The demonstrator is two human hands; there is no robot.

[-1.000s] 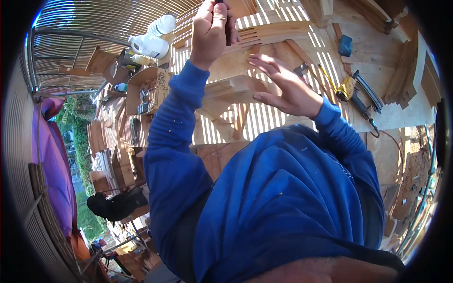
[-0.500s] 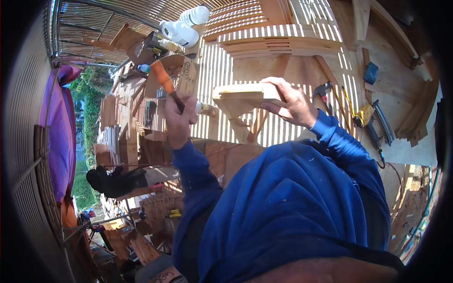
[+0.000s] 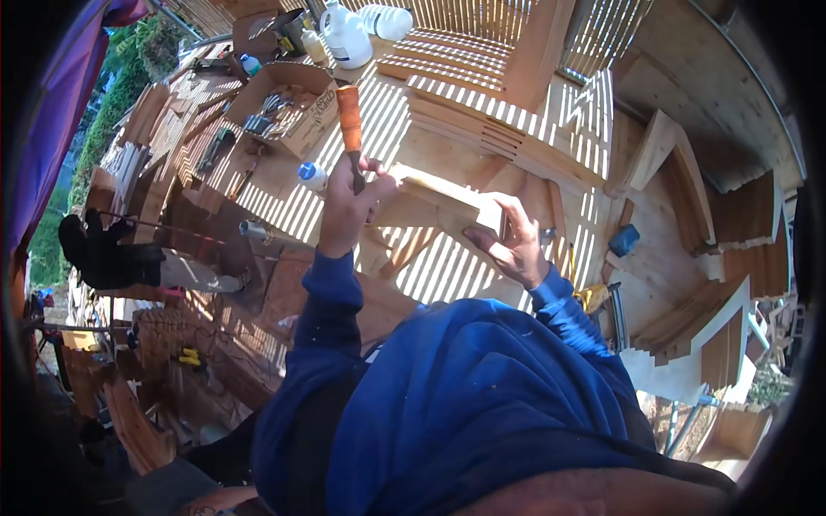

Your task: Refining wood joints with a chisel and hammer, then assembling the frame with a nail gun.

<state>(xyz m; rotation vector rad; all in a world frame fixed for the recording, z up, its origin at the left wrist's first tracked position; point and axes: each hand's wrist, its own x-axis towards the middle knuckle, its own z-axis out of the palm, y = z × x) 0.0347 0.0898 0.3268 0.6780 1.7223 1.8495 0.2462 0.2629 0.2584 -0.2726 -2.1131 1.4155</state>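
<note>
My left hand (image 3: 344, 211) is closed on a tool with an orange handle (image 3: 350, 116) pointing up and a dark shaft running into my fist. My right hand (image 3: 516, 245) grips the right end of a pale, angled wooden piece (image 3: 434, 191), fingers wrapped round its edge and thumb beneath. The piece spans between my hands above the striped-lit plywood bench (image 3: 379, 103); whether my left fingers touch it, I cannot tell. A small blue-capped bottle (image 3: 310, 175) stands just left of my left hand.
A cardboard box of metal parts (image 3: 301, 125) and white jugs (image 3: 346, 39) sit toward the back. Boards (image 3: 499, 129) lie beyond my hands. A blue object (image 3: 623, 241), yellow nail gun (image 3: 592, 297) and stacked cut pieces (image 3: 688, 318) are at right. A co-worker (image 3: 112, 258) is at left.
My left hand has come down from high up, its orange-handled tool now in view. My right hand, open earlier, has closed on the wooden piece. The view has shifted.
</note>
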